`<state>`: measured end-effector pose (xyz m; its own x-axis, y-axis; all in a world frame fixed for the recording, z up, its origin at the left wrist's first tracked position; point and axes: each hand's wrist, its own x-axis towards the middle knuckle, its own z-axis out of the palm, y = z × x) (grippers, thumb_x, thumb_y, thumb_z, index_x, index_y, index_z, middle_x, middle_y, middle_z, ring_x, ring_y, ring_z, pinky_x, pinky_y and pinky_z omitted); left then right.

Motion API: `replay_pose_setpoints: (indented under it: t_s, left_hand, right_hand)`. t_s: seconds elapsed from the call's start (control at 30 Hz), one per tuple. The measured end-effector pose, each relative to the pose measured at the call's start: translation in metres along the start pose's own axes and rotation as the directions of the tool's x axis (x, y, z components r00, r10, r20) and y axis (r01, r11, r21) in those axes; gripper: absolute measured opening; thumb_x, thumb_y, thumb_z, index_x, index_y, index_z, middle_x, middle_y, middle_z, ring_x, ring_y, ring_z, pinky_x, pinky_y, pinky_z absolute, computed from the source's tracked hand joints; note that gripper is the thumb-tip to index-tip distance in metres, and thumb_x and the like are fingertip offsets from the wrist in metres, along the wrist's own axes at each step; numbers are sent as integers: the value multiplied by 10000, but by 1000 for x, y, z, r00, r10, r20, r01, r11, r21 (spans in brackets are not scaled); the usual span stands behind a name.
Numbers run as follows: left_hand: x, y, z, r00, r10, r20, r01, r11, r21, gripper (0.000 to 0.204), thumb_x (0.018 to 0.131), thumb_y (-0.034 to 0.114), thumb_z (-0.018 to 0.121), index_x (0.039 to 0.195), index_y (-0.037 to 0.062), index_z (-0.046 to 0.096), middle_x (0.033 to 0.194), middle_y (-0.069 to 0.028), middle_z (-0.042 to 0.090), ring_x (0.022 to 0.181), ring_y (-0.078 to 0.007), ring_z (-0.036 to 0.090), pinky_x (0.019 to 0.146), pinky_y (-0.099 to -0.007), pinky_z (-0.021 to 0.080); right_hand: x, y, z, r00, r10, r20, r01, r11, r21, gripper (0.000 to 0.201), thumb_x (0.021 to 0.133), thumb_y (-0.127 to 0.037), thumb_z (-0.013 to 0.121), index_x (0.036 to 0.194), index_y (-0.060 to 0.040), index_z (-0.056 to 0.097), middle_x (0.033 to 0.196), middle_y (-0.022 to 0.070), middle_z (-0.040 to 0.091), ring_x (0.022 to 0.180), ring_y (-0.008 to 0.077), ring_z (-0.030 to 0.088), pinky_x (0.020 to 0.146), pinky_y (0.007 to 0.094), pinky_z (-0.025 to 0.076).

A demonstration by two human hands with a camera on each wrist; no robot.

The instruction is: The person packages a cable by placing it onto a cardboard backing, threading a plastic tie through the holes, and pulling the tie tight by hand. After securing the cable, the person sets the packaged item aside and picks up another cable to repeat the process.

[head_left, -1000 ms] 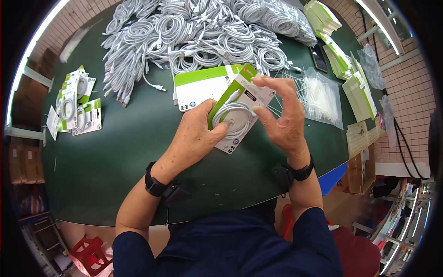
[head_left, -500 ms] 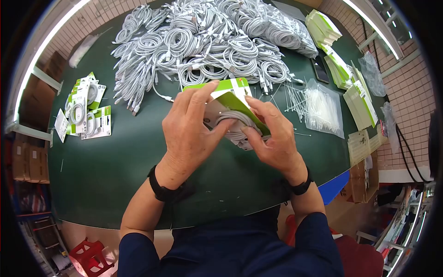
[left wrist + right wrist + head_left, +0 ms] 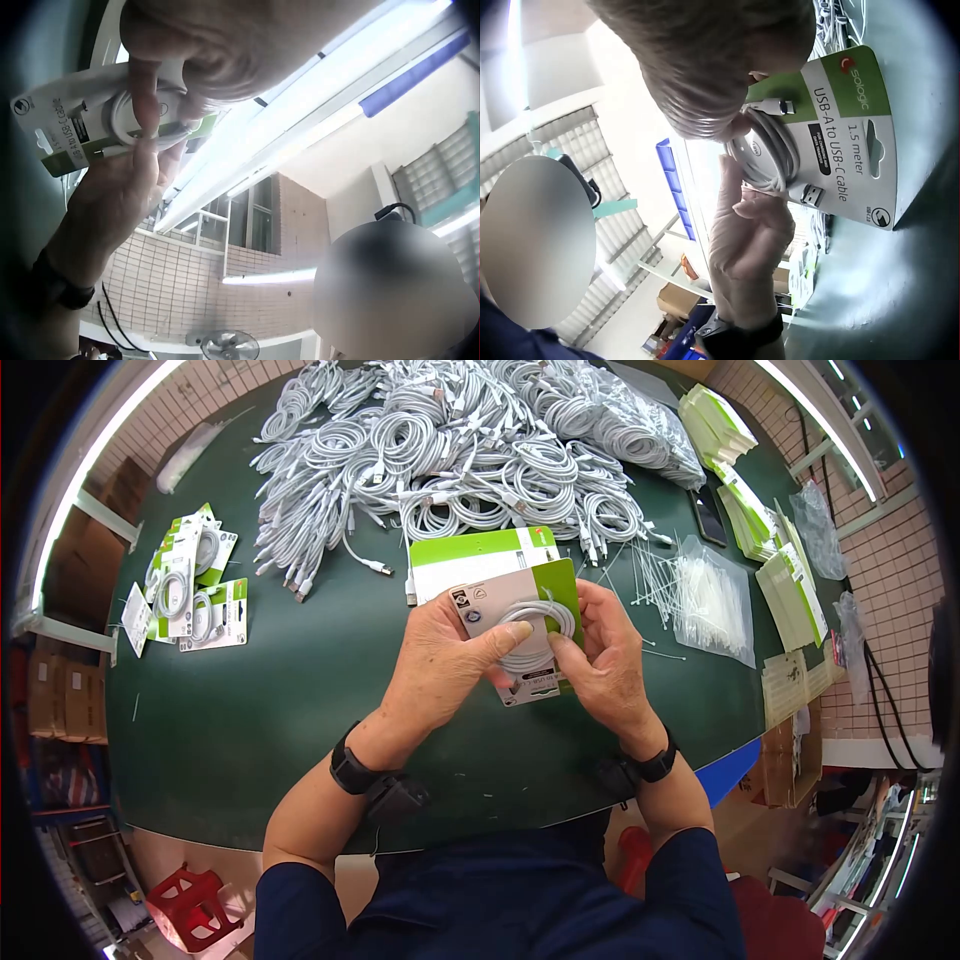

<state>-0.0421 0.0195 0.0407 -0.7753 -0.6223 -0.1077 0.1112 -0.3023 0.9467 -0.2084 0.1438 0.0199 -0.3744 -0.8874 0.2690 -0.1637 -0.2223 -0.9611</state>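
Observation:
Both hands hold a green and white cable card [image 3: 490, 598] over the table, with a coiled white cable [image 3: 545, 608] against its face. My left hand [image 3: 425, 665] grips the card from the left, thumb across the coil. From the right, my right hand [image 3: 610, 670] pinches the coil and card edge. Printing on the card [image 3: 862, 127] shows in the right wrist view, beside the cable's two plugs. Fingers of both hands meet at the coil [image 3: 118, 116] in the left wrist view. Some fingertips are hidden behind the card.
Behind the hands lie a flat stack of cards [image 3: 455, 565] and a big heap of cables [image 3: 440, 450]. Carded cables [image 3: 200, 585] lie left. At right are a bag of white ties [image 3: 712, 605], a phone [image 3: 708, 515] and upright card stacks [image 3: 790, 595].
The held card was upright, then tilted, and now faces up with its printing turned round. My right hand, loosely spread at the card's edge at first, now pinches it and the coil.

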Motion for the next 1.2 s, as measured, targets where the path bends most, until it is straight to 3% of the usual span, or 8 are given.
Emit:
replay_pose_setpoints:
  t_s: [0.03, 0.13, 0.23, 0.3, 0.37, 0.57, 0.87, 1.2]
  left_hand:
    - [0, -1, 4, 1000, 17, -4, -17, 998, -58, 389, 949, 50, 756, 1280, -73, 594, 1198, -140, 718, 930, -151, 727, 625, -242, 626]
    - [0, -4, 6, 998, 57, -7, -56, 998, 28, 348, 970, 39, 726, 1272, -74, 593, 1184, -135, 719, 926, -151, 724, 655, -258, 647]
    - [-2, -2, 6, 995, 96, -19, -94, 992, 88, 343, 979, 37, 715, 1276, -72, 586, 1183, -140, 714, 939, -153, 724, 666, -252, 648]
    - [-4, 2, 8, 997, 83, -6, -81, 989, 120, 353, 976, 31, 716, 1285, -69, 578, 1185, -138, 710, 951, -153, 723, 672, -253, 650]
    - [-7, 5, 11, 997, 79, 8, -79, 988, 135, 364, 973, 25, 716, 1294, -66, 570, 1189, -138, 706, 959, -154, 723, 677, -254, 651]
    - [-9, 1, 13, 995, 96, 5, -96, 984, 150, 386, 965, 2, 710, 1311, -60, 551, 1192, -139, 699, 983, -157, 724, 686, -258, 656]
    - [-12, -1, 15, 991, 135, 7, -135, 980, 144, 340, 981, 7, 697, 1276, -66, 543, 1169, -150, 685, 957, -163, 724, 686, -264, 664]
    - [-10, -4, 14, 993, 114, 25, -116, 985, 129, 277, 1037, 94, 661, 1250, -52, 562, 1122, -128, 691, 943, -152, 716, 634, -266, 658]
  right_hand:
    - [0, 1, 0, 1000, 14, 0, -14, 1000, 26, 542, 937, 115, 616, 1453, 30, 473, 1312, 142, 628, 1235, 194, 634, 1041, 340, 526]
    - [2, 2, 6, 998, -63, -30, 64, 998, 27, 627, 900, 133, 641, 1482, 3, 450, 1327, 155, 605, 1242, 239, 609, 996, 354, 542]
    - [6, 0, 4, 903, -427, -42, 355, 800, -484, 676, 841, 113, 740, 1456, -81, 541, 1309, 166, 592, 1222, 273, 586, 921, 365, 561]
    - [8, 3, 0, 874, -486, 13, 408, 717, -565, 636, 800, 72, 804, 1379, -129, 631, 1296, 170, 587, 1240, 281, 563, 878, 363, 570]
    - [11, 1, 2, 846, -532, -25, 417, 691, -591, 458, 776, 13, 869, 1188, -160, 770, 1261, 151, 600, 1118, 238, 627, 777, 332, 594]
    - [12, 8, 0, 851, -525, 11, 472, 756, -453, 380, 823, 54, 834, 1159, -118, 788, 1234, 132, 626, 860, 224, 731, 724, 299, 622]
    - [15, 14, 7, 833, -554, -4, 517, 780, -352, 406, 831, 80, 819, 1190, -108, 786, 1177, 110, 611, 1004, 234, 713, 833, 316, 626]
    - [16, 1, -2, 948, -307, 87, 319, 900, -296, 296, 868, 22, 785, 1119, -133, 813, 1104, 111, 630, 1009, 268, 675, 869, 356, 566]
